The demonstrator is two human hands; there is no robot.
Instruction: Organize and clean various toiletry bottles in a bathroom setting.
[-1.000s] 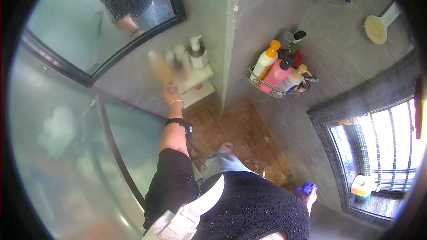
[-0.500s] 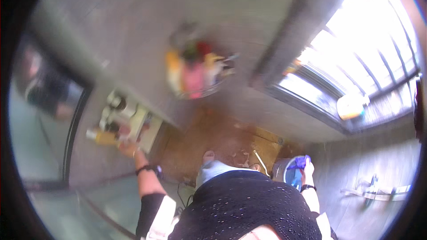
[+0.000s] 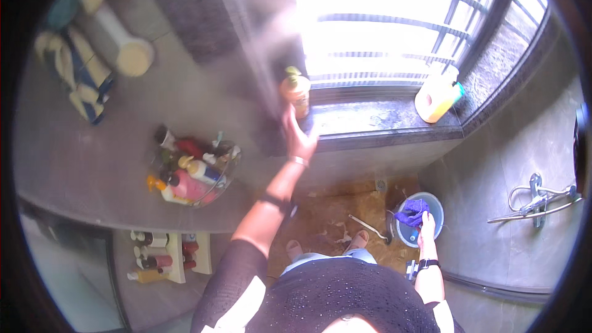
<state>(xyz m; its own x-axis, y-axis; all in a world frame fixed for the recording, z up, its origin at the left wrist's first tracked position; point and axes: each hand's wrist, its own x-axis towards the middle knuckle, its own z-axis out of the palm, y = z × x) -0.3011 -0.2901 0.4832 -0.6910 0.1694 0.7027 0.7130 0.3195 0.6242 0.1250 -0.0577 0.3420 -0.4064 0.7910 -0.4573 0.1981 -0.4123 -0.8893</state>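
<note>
My left hand [image 3: 300, 140] reaches up to the window sill. Its fingertips meet the lower side of an orange pump bottle [image 3: 296, 92] with a green pump, while the thumb stands out to the right, away from the bottle. The hand looks open, not wrapped round it. My right hand [image 3: 427, 227] is closed on a crumpled purple cloth [image 3: 412, 213], held over the mouth of a blue bucket [image 3: 436, 202]. Part of the bucket's inside is hidden by cloth and hand.
A yellow jug [image 3: 436, 100] stands farther right on the sill [image 3: 364, 119]. On the left wall hang a wire basket [image 3: 232, 169] of bottles and a shelf [image 3: 177, 259] holding several more. A shower mixer [image 3: 538, 200] sits at right; a pale stick [image 3: 368, 227] lies on the brown floor.
The view has swung to the left wall and window. My left hand has gone from the shelf bottles to the orange bottle on the sill. My right hand keeps the cloth at the bucket.
</note>
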